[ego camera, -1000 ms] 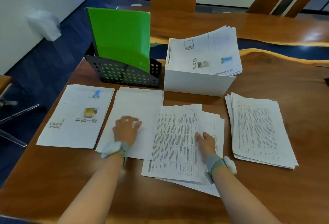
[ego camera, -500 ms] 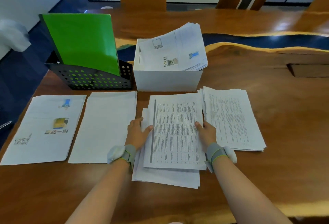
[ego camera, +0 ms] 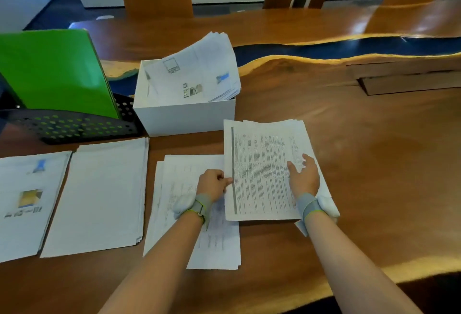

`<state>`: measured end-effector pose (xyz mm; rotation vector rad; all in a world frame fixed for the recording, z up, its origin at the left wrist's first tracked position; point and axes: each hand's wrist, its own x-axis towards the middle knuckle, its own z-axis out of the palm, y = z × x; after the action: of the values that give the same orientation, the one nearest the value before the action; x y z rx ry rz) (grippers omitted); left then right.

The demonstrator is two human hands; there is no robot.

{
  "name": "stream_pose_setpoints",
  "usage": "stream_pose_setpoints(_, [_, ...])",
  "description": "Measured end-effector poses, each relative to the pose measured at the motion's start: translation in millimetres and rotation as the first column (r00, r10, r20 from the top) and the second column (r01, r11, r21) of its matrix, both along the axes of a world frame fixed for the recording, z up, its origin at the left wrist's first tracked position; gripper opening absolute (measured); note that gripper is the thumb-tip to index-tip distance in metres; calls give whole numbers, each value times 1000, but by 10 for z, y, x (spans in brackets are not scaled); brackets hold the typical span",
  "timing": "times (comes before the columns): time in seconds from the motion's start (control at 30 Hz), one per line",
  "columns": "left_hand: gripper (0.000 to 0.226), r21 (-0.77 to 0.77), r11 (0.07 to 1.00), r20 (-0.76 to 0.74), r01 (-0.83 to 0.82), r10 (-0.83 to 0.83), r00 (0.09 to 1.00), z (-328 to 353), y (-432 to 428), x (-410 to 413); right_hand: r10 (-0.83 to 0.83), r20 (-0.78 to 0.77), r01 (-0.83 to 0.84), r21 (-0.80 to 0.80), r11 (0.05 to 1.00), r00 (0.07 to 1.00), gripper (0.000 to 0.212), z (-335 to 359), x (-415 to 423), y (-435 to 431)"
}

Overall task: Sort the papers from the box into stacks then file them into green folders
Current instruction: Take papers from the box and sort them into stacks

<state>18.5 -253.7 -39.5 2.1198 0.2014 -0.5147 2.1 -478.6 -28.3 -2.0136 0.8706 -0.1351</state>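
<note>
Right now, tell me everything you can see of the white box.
The white box is plain, open-topped and looks like cardboard. It stands upright on the wooden table, just right of the black file rack, behind the paper stacks. Printed papers lie tilted inside, overhanging its right rim. Its front wall is unmarked.

Probably an office meeting room: long wooden conference table (ego camera: pixel 349 164), file rack (ego camera: pixel 74 126) holding green folders (ego camera: pixel 55 71)

green folders (ego camera: pixel 55 71) cut off at L edge, photo-page stack (ego camera: pixel 22 226) too, print on tabular sheets (ego camera: pixel 262 176) too blurry to read
</note>
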Motion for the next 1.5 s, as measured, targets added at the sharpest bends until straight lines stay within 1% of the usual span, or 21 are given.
stream_pose_setpoints(0.07, [28, -5, 1000, -19, 8, -9, 1000, 16, -221, 91, 23, -33, -26, -100, 995, 999, 52, 1, -41, -90])
stream_pose_setpoints(0.13, [29, 3, 1000, -34, 21, -21, 999, 34, -375, 176, 73, -75, -83, -134, 988, 994, 51, -4, -82, -115])
stream_pose_setpoints(0.23, [36, 23, 998, -52, 52, -51, 997, 38, -627, 300, 181, -162, -204, -141, 969, 970, 51, -77, -133, -186])
stream_pose_setpoints(0.3, [42, 39, 998, -67, 44, -41, 997, 23, -697, 360, 240, -200, -269, -135, 954, 950, 51, -120, -151, -152])
stream_pose_setpoints(0.37, [35, 34, 999, -90, 26, -23, 996, 12, -750, 389, 262, -215, -291, -115, 950, 941, 50, -149, -160, -119])
stream_pose_setpoints(0.43, [19, -6, 1000, -95, -4, 3, 995, -4, -779, 398, 272, -220, -299, -99, 949, 937, 49, -176, -172, -97])
stream_pose_setpoints(0.5, [25, -39, 997, -69, -67, 64, 996, -5, -756, 386, 278, -218, -306, -104, 947, 936, 48, -185, -177, -70])
stream_pose_setpoints(0.57, [23, -47, 993, -25, -108, 107, 994, 24, -636, 330, 275, -198, -302, -126, 945, 941, 46, -184, -167, -6])
stream_pose_setpoints(0.67, [21, 18, 993, 80, -114, 112, 990, 17, -335, 172, 278, -171, -307, -175, 935, 945, 38, -176, -154, 125])
stream_pose_setpoints(0.73, [21, 68, 985, 110, -160, 152, 982, -7, -33, 21, 316, -161, -345, -197, 918, 935, 30, -182, -144, 288])
stream_pose_setpoints(0.8, [23, 141, 965, 125, -223, 207, 970, -49, 277, -118, 356, -134, -374, -149, 915, 925, 21, -184, -136, 465])
stream_pose_setpoints(0.87, [27, 200, 942, 135, -268, 244, 960, -89, 518, -225, 380, -115, -387, -40, 921, 918, 14, -191, -131, 613])
stream_pose_setpoints(0.97, [35, 288, 906, 156, -311, 276, 948, -129, 804, -372, 476, -121, -477, 25, 879, 871, 17, -216, -138, 865])
stream_pose_setpoints(1.03, [42, 345, 875, 146, -339, 307, 940, -140, 917, -465, 487, -116, -485, 42, 873, 866, 21, -240, -159, 1009])
stream_pose_setpoints(1.07, [45, 356, 865, 130, -354, 329, 935, -142, 967, -503, 490, -119, -489, 39, 872, 864, 25, -254, -171, 1080])
stream_pose_setpoints(1.13, [50, 301, 876, 91, -377, 367, 926, -146, 1047, -549, 510, -138, -513, 20, 858, 849, 33, -284, -197, 1199])
stream_pose_setpoints(1.2, [52, 232, 898, 82, -375, 366, 927, -155, 1072, -561, 534, -151, -543, -19, 840, 832, 36, -320, -215, 1255])
stream_pose_setpoints(1.23, [51, 228, 901, 88, -369, 359, 929, -158, 1099, -572, 548, -166, -562, -47, 826, 820, 36, -333, -225, 1299])
stream_pose_setpoints(1.4, [39, 359, 878, 179, -317, 268, 947, -135, 1140, -589, 588, -316, -658, -198, 726, 744, 40, -398, -291, 1420])
stream_pose_setpoints(1.43, [38, 378, 872, 207, -311, 248, 946, -135, 1152, -586, 599, -349, -686, -230, 691, 721, 42, -394, -307, 1434])
stream_pose_setpoints(1.5, [41, 414, 862, 250, -293, 201, 947, -144, 1179, -579, 623, -433, -755, -291, 588, 652, 46, -390, -323, 1454])
